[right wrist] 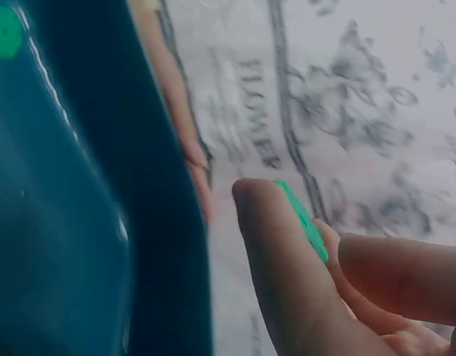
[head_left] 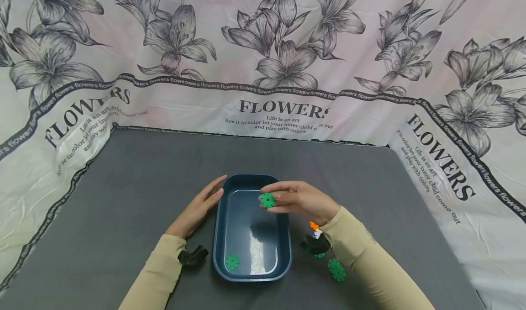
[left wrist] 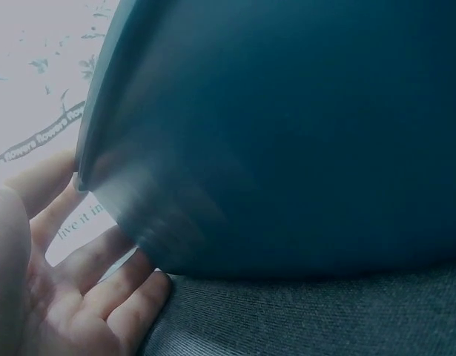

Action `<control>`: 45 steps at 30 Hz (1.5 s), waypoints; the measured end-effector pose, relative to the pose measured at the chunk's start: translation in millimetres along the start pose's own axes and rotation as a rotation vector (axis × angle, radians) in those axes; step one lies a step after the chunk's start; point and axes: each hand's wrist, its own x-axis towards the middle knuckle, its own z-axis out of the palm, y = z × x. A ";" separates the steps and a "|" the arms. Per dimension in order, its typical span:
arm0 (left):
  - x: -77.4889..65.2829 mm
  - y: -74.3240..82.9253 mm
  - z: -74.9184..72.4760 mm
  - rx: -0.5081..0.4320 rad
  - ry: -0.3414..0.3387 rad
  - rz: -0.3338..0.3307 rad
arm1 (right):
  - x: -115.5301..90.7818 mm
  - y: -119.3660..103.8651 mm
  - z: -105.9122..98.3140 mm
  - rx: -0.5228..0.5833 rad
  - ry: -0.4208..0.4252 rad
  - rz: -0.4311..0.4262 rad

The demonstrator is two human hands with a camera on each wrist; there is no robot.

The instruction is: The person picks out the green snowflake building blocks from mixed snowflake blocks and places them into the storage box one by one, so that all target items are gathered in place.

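Observation:
A dark blue tray (head_left: 253,277) stands on the grey table. My left hand (head_left: 200,208) rests against its left side near the far corner, fingers fairly straight; the left wrist view shows the fingertips at the tray's outer wall (left wrist: 287,148). Over the tray's far right part, my right hand (head_left: 306,200) pinches a green notched disc (head_left: 267,200) with a small hole in its centre. In the right wrist view that held disc (right wrist: 303,222) appears edge-on between the fingers. A second green notched disc (head_left: 232,262) lies inside the tray, at the near left corner.
Right of the tray, a green disc (head_left: 336,270) lies on the table (head_left: 148,173). Near the right wrist are an orange piece (head_left: 314,225) and a white-and-blue piece (head_left: 317,233), partly covered by the wrist camera (head_left: 315,244). Flower-printed cloth (head_left: 287,113) borders the table.

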 end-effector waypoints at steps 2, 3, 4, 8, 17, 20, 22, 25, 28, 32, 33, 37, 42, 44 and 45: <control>-0.2 -0.2 -1.0 -0.003 0.002 -0.001 | 13.6 0.9 8.7 -0.025 -0.032 0.036; -0.4 -0.2 -1.3 -0.006 0.002 -0.002 | 20.1 2.2 12.5 -0.036 -0.046 0.054; -0.5 -0.3 -1.4 -0.010 0.001 -0.005 | 26.1 4.0 16.0 -0.044 -0.061 0.072; -0.2 -1.3 -1.7 -0.009 -0.001 -0.020 | 46.2 14.3 29.4 -0.077 -0.083 0.144; 4.0 0.7 -5.5 -0.031 -0.024 -0.019 | 67.8 32.8 51.6 -0.200 -0.114 0.334; 6.0 3.6 -6.1 -0.039 -0.029 -0.012 | 70.7 33.9 55.4 -0.240 -0.133 0.355; 7.0 4.4 -6.2 -0.041 -0.026 -0.008 | 72.2 34.9 57.0 -0.246 -0.137 0.370; 7.0 3.0 -6.3 -0.038 -0.023 -0.009 | 72.5 36.5 59.0 -0.247 -0.137 0.388; 5.0 -0.8 -5.9 -0.029 -0.026 -0.011 | 70.9 38.9 61.4 -0.262 -0.136 0.388; 1.4 -4.1 -4.7 -0.015 -0.027 -0.007 | 69.1 43.0 64.7 -0.293 -0.133 0.352; 0.8 -4.4 -4.3 -0.014 -0.025 -0.006 | 69.0 44.1 65.3 -0.295 -0.128 0.343; 0.4 -4.2 -4.0 -0.015 -0.023 -0.010 | 68.5 47.0 67.5 -0.322 -0.097 0.321; 0.8 -3.4 -3.2 -0.016 -0.022 -0.008 | 67.8 47.9 70.5 -0.381 -0.036 0.303; 0.9 -3.4 -3.3 -0.019 -0.023 -0.006 | 68.4 48.0 71.0 -0.401 -0.016 0.299; 0.8 -3.4 -3.5 -0.020 -0.021 -0.005 | 68.9 48.2 71.0 -0.409 -0.012 0.296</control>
